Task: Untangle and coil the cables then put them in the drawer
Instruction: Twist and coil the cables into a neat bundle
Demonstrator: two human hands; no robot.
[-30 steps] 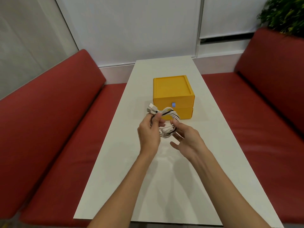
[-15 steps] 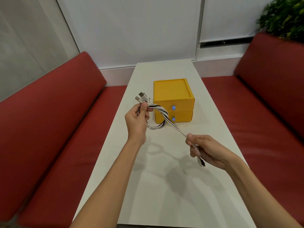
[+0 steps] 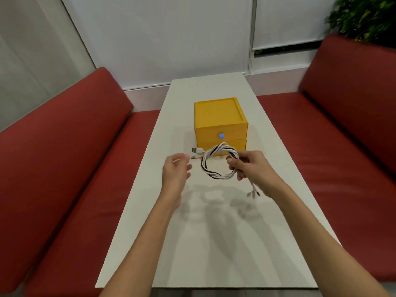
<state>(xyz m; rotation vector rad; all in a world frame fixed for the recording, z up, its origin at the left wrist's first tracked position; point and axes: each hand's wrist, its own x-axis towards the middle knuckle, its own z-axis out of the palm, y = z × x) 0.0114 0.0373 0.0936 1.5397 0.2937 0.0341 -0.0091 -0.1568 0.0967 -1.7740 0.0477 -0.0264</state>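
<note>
White and black cables [image 3: 216,162], twisted together, form a loose ring held above the white table [image 3: 214,243]. My right hand [image 3: 249,166] grips the ring's right side, and short plug ends dangle below that hand. USB plug ends stick out at the ring's upper left. My left hand [image 3: 176,169] hovers just left of those plugs with relaxed fingers, holding nothing. Behind the ring stands a yellow two-drawer box [image 3: 220,121], both drawers closed, each with a small blue tab.
Red bench seats [image 3: 75,179] run along both sides of the narrow table. A green plant [image 3: 364,16] sits behind the right bench back. White wall panels close off the far end.
The stretched-out cable has been gathered into a ring. My right hand moved up and left to grip it, and my left hand let go of the plug ends.
</note>
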